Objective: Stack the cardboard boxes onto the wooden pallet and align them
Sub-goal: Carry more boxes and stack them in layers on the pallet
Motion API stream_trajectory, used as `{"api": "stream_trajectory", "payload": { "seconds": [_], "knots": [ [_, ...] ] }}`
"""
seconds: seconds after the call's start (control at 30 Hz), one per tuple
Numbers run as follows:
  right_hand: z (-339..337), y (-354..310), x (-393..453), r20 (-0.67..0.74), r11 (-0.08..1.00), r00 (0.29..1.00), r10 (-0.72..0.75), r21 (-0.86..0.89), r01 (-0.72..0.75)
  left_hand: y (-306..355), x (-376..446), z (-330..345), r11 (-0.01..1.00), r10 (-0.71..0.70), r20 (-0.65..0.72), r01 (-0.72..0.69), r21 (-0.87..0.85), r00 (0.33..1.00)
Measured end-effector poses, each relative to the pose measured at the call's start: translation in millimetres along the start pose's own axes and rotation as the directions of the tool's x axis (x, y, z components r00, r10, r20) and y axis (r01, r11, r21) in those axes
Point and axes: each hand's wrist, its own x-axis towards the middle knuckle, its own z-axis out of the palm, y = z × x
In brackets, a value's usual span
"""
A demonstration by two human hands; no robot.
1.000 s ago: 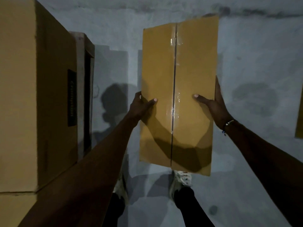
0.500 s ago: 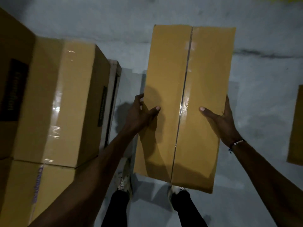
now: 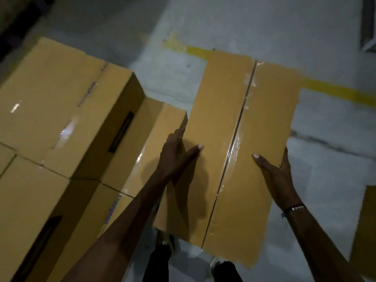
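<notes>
Carrying the box point(image 3: 242, 151), long axis pointing away, both hands (left hand point(image 3: 175, 155), right hand point(image 3: 274, 171)) clasp its sides; the stack point(image 3: 67, 110) lies left, nearer the left hand.

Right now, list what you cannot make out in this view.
- Pallet: not visible in the head view; the stacked boxes cover where it would be.
- Dark label on a stacked box: print too blurred to read.
- Fingers of the left hand and right hand: wrapped round the sides of the held box, hidden by it.
- Box at the right: cut off by the frame edge.
- Shoes: mostly hidden under the held box.
</notes>
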Motion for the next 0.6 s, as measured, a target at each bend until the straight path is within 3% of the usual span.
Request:
{"api": "stream_trajectory", "payload": {
  "seconds": [0.27, 0.4, 0.6],
  "knots": [
    [131.9, -29.0, -48.7, 0.042, 0.999, 0.999, 0.033, 0.02, -0.034, -27.4, -27.6, -139.9, 0.995, -0.093, -0.056, 0.095, 0.026, 0.994],
    [195.1, -19.3, -59.3, 0.064, 0.998, 0.996, 0.055, 0.02, -0.057, -56.0, -30.0, -191.7, 0.989, -0.143, -0.118, 0.147, 0.018, 0.983],
    [262.8, 21.5, -52.5, 0.056, 0.994, 0.993, 0.107, -0.001, -0.107, -111.0, -20.2, -237.9, 0.984, -0.171, -0.078, 0.175, 0.044, 0.982]
  ]
}}
